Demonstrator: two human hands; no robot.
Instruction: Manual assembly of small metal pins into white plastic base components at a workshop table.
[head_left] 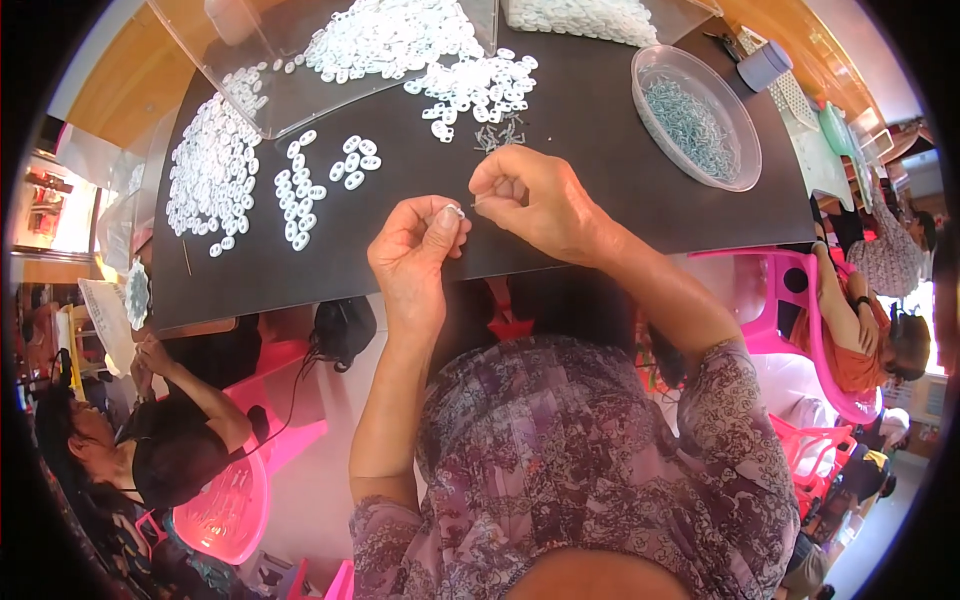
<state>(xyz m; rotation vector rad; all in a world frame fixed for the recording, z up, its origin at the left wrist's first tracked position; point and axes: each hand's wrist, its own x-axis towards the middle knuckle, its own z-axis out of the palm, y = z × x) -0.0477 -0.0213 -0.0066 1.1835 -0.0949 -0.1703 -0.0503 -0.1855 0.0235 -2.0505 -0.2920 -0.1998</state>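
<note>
Near the table's front edge, my left hand (412,245) pinches a small white plastic piece (458,211) between thumb and fingertips. Just to its right, my right hand (545,205) is closed in a pinch; a thin tip seems to show at its fingertips, too small to name. Beyond the right hand lies a small heap of grey screws (499,133). Behind that spreads a pile of white oval pieces with holes (485,85). Left of my hands, more of these ovals lie in a loose column (298,195) and a small cluster (353,162).
A round clear dish (746,165) of screws stands at the right on the dark table (620,215). Clear bins (270,128) with white pieces stand at the back; a large heap (212,170) lies far left. People sit on both sides, near pink chairs (778,300).
</note>
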